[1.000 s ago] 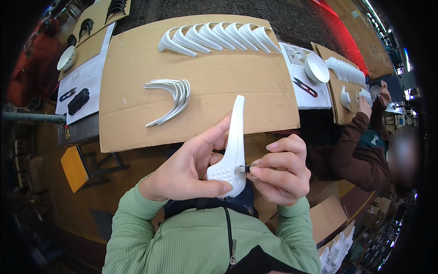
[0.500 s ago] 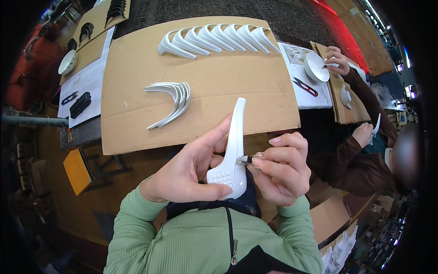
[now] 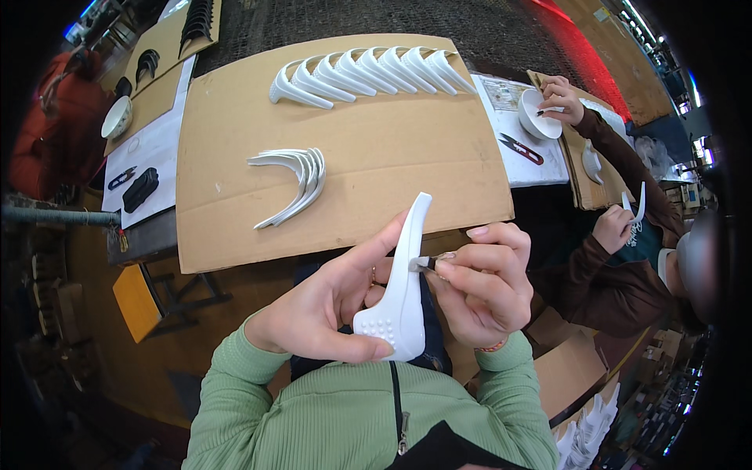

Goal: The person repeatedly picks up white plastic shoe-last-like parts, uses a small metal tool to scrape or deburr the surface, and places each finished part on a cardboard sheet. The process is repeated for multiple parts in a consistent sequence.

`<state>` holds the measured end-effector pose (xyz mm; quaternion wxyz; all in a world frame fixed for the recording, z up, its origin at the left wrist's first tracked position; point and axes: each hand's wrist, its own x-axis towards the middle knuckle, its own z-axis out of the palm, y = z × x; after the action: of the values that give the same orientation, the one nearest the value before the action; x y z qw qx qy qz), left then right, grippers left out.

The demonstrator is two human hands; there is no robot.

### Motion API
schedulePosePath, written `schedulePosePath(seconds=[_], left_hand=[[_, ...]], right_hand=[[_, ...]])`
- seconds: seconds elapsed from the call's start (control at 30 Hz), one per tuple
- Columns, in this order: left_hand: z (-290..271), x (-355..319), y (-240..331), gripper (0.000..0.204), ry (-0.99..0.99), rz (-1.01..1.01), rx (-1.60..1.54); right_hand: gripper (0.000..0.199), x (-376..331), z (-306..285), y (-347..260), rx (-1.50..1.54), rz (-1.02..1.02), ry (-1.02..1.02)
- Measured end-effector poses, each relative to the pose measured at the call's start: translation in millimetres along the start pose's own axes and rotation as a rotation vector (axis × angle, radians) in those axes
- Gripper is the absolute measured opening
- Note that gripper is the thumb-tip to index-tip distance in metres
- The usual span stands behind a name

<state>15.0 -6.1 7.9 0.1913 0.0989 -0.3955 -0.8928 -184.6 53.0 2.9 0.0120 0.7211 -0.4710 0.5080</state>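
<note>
My left hand (image 3: 317, 301) is closed around a white spoon (image 3: 404, 309) with a curved handle and rows of small bumps on its wide end. The thumb presses on that end, and the handle points up. Pinched in my right hand (image 3: 489, 290) is a small blade (image 3: 421, 265) with a dark grip, its metal edge touching the side of the spoon's handle. On the cardboard sheet (image 3: 407, 172) ahead, a few similar spoons (image 3: 309, 176) are nested together. Farther back lies a row of several more white spoons (image 3: 360, 72).
A co-worker's hand (image 3: 558, 100) on the right reaches over a white bowl (image 3: 533, 113); thread snips (image 3: 521, 149) lie beside it. At left are another bowl (image 3: 117, 117), a black case (image 3: 141, 190) and a stool (image 3: 135, 301). White pieces (image 3: 591, 427) are heaped at lower right.
The spoon and my left hand have dropped slightly lower in view. The blade sits a little higher along the handle. The co-worker's lower hand now shows a second white piece.
</note>
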Motion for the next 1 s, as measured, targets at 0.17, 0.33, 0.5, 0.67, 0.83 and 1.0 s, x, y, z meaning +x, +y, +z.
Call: schedulePosePath(seconds=[0.17, 0.33, 0.5, 0.67, 0.83, 1.0], left_hand=[[0, -1, -2, 0.106, -0.046, -0.019, -0.037], [0, 0, -4, 0.107, -0.084, -0.022, -0.020], [0, -1, -4, 0.108, -0.095, -0.045, -0.007], [-1, -2, -5, 0.108, -0.101, -0.077, 0.009], [-6, -3, -9, 0.109, -0.084, -0.089, 0.012], [-11, -5, -10, 0.110, -0.080, -0.131, 0.050]], right_hand=[[0.031, 0, 1, 3, -0.039, -0.032, 0.036], [0.031, -1, 2, 4, -0.105, -0.047, 0.060], [0.032, 0, 2, 5, -0.143, -0.040, 0.078], [0.032, 2, 3, 7, -0.180, -0.031, 0.091], [0.028, 5, 5, 8, -0.185, 0.028, 0.100], [0.018, 6, 7, 15, -0.009, 0.218, 0.107]])
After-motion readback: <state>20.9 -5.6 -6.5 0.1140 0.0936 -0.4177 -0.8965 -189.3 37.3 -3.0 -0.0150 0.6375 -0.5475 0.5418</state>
